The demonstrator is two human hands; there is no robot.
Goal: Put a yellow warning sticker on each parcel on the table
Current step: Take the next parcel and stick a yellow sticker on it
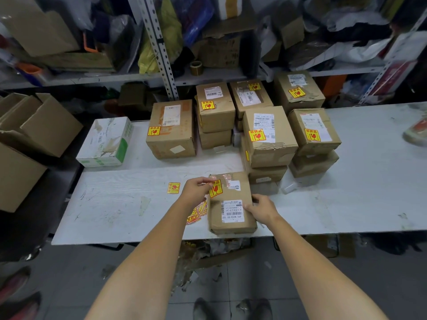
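In the head view, the left hand is pinching a yellow warning sticker against the top of a brown parcel. This parcel is lying at the near edge of the white table — whether the sticker is already lying flat is hard to tell. The right hand is gripping the parcel's right side, thumb on top beside the shipping label. A loose sticker is lying on the table just left of the left hand, and a sticker sheet is showing beneath the left wrist. Behind, stacked parcels are sitting close together — several are showing yellow stickers on top.
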